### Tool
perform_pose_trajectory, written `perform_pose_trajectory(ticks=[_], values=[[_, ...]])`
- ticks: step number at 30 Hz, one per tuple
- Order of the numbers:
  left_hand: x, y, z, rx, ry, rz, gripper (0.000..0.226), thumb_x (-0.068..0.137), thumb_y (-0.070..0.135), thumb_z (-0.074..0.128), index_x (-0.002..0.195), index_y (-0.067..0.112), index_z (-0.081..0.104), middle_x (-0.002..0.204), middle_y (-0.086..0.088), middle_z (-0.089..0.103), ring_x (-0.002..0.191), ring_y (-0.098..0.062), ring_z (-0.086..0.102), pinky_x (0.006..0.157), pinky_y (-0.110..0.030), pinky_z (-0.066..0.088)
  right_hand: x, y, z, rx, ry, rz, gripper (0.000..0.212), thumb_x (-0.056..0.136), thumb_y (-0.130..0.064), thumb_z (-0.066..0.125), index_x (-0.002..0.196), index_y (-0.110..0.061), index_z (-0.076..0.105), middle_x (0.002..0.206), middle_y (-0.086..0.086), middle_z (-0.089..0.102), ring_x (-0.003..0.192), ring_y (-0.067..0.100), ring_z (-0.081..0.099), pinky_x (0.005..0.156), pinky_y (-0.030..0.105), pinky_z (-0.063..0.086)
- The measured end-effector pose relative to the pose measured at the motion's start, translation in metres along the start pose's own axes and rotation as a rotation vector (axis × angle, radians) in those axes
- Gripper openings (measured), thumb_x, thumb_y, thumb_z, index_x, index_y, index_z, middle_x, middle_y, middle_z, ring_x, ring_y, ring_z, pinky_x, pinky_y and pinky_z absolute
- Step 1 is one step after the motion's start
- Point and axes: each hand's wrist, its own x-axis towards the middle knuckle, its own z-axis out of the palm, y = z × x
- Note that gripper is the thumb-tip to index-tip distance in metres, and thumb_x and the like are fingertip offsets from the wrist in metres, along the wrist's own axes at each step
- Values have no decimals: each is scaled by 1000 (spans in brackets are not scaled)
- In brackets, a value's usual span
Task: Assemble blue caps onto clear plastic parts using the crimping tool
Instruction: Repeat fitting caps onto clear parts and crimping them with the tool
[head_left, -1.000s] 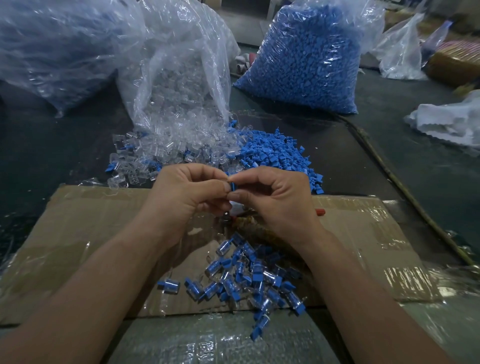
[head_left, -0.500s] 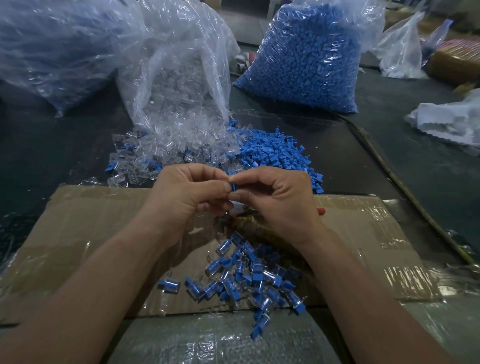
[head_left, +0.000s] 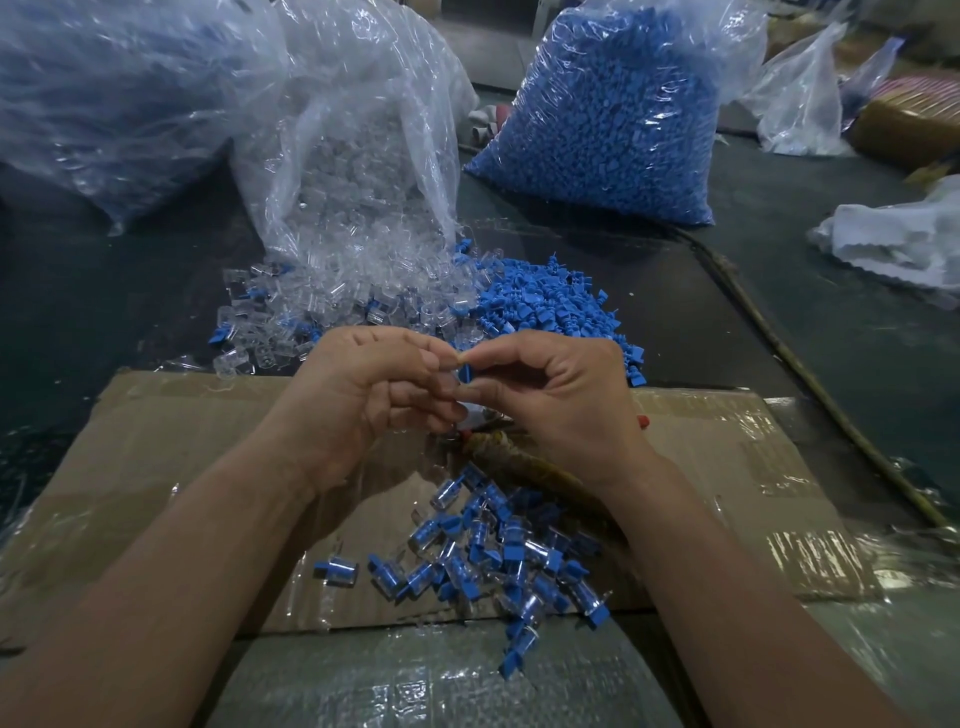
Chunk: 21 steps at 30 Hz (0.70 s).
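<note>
The left hand (head_left: 374, 384) and right hand (head_left: 561, 395), fingers curled, together pinch one small matte blue cap (head_left: 466, 373) above the taped cardboard (head_left: 182, 441). Below lies a heap of glossy capped pieces (head_left: 493, 551), too many to count. Behind stand two crinkled bags: the clear-parts bag (head_left: 353, 171) and the blue-filled bag (head_left: 608, 119)

blue cap (head_left: 466, 372) pinched, clear parts (head_left: 363, 296) piled beyond

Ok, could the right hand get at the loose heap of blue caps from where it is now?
Probably yes. The heap lies just beyond the right hand, with nothing between them. But its fingers pinch a blue cap together with the left hand, so that must go first.
</note>
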Motion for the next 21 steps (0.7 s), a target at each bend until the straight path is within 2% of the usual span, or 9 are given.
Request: perform_pose_trajectory(ticks=[4,8,11,13,16,18,21], values=[[-1,0,3,42,25,-13,14,52,8,67,65,6,64,57,-9,65,46,-17,62,45,-20,51,0,2,1,-11,-5,-7,25,69,-4,73,93,-7,70,82,-6,66,76,4,66,71,17,54],[-2,-2,4,60,56,-8,13,51,7,66,63,6,64,56,-9,65,45,-15,61,44,-18,50,0,3,3,-34,-17,-17,26,68,-5,75,93,-7,70,81,-8,66,76,2,65,70,14,52],[-1,-3,5,37,78,8,12,52,7,66,64,6,63,54,-8,64,45,-14,61,45,-18,50,1,1,-2,-36,-93,106,33,66,-20,77,98,-15,70,83,-16,66,79,0,64,74,16,52],[0,-3,3,2,108,24,9,53,7,66,62,7,64,55,-7,64,47,-14,61,45,-19,50,5,4,-14,-151,-169,249,40,62,-33,77,100,-28,66,85,-25,61,84,-11,59,76,10,47],[3,-3,-3,-39,160,39,11,53,7,66,63,8,64,56,-6,64,50,-16,63,46,-20,51,10,9,-37,-331,-344,380,38,63,-35,79,93,-43,57,85,-31,55,80,-20,50,70,4,36],[3,-3,-4,-41,170,46,11,53,7,67,64,8,63,55,-5,64,49,-15,64,46,-19,51,9,10,-47,-396,-469,438,41,62,-37,79,93,-44,52,87,-30,51,81,-17,48,65,5,33],[4,-3,-4,-35,168,51,13,52,8,67,64,8,63,55,-5,64,49,-16,63,45,-19,51,6,12,-51,-456,-634,502,51,61,-37,81,104,-40,53,98,-24,49,92,-5,47,75,16,38]])
